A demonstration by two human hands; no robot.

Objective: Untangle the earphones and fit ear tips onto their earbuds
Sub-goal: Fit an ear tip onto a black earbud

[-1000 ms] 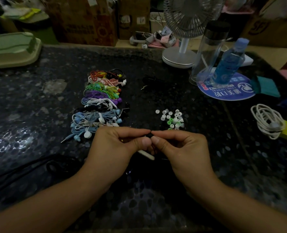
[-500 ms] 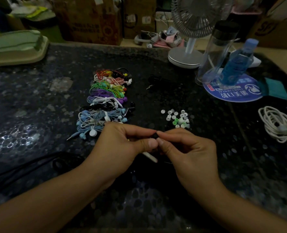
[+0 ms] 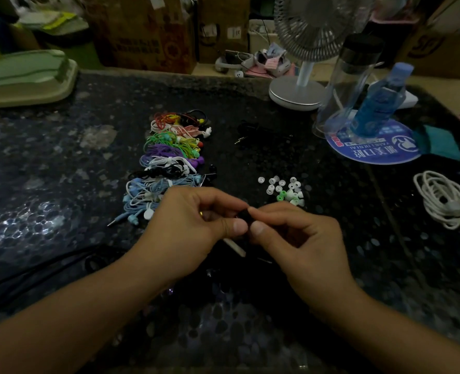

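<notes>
Left hand (image 3: 193,225) and right hand (image 3: 299,238) pinch small black earbud (image 3: 242,213) between fingertips over dark speckled table (image 3: 61,184). Earphones (image 3: 169,163) bundled behind (many colours); ear tips (image 3: 284,188) loose beside. Fan (image 3: 304,85), boxes (image 3: 142,31) at back.

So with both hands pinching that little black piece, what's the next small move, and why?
Probably keep pressing and twisting the small black earbud piece between the two thumbs until the tip seats. The left hand and right hand both pinch it at their fingertips, so the fitting looks unfinished. The loose white and green ear tips on the dark speckled table can wait.
</notes>
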